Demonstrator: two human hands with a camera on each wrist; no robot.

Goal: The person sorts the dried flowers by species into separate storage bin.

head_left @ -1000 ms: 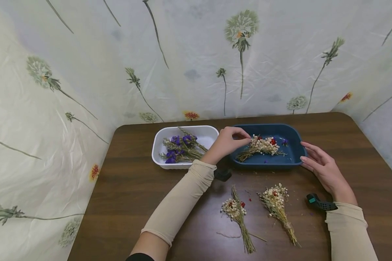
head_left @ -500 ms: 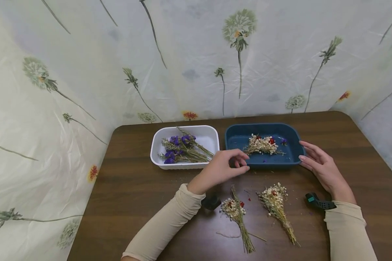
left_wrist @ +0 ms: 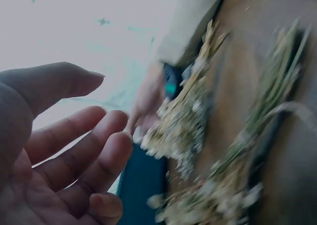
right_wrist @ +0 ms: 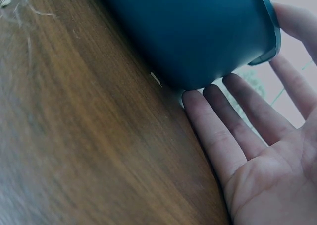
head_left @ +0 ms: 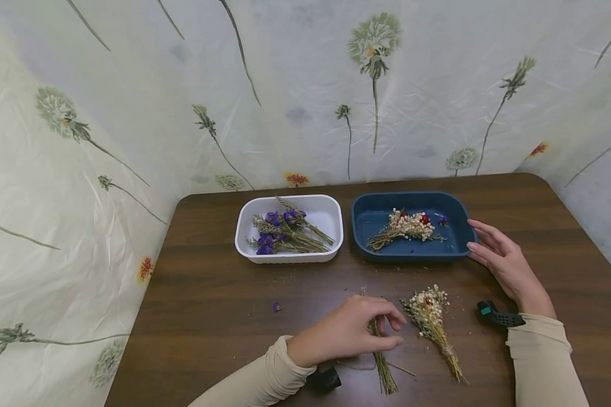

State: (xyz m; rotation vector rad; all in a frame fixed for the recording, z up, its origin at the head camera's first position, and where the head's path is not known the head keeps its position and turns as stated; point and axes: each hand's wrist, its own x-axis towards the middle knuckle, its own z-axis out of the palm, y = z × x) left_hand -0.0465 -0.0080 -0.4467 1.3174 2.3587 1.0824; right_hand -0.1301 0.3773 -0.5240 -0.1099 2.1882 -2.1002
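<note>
My left hand (head_left: 353,328) hovers over a dried-flower bundle (head_left: 384,373) on the table, hiding its flower heads in the head view. Its fingers bend loosely, thumb apart, with nothing between them in the left wrist view. Right of it lies a second bundle (head_left: 433,325), cream flowers with tied stems. At the right end of a blue tray (head_left: 358,226), my right hand (head_left: 509,263) rests its fingertips against the outer wall, fingers nearly straight in the right wrist view. Inside that tray is a cream-and-red dried bundle (head_left: 407,226).
A white tray (head_left: 331,215) with purple dried flowers (head_left: 285,232) stands left of the blue one. A small purple flower (head_left: 276,307) lies on the brown table (head_left: 209,316). A thin string (head_left: 353,366) and a loose stem (head_left: 402,369) are near the front bundle.
My left hand has left the blue tray and moved toward me, over the front bundle. A small purple flower now shows on the table. The right hand stays at the tray.
</note>
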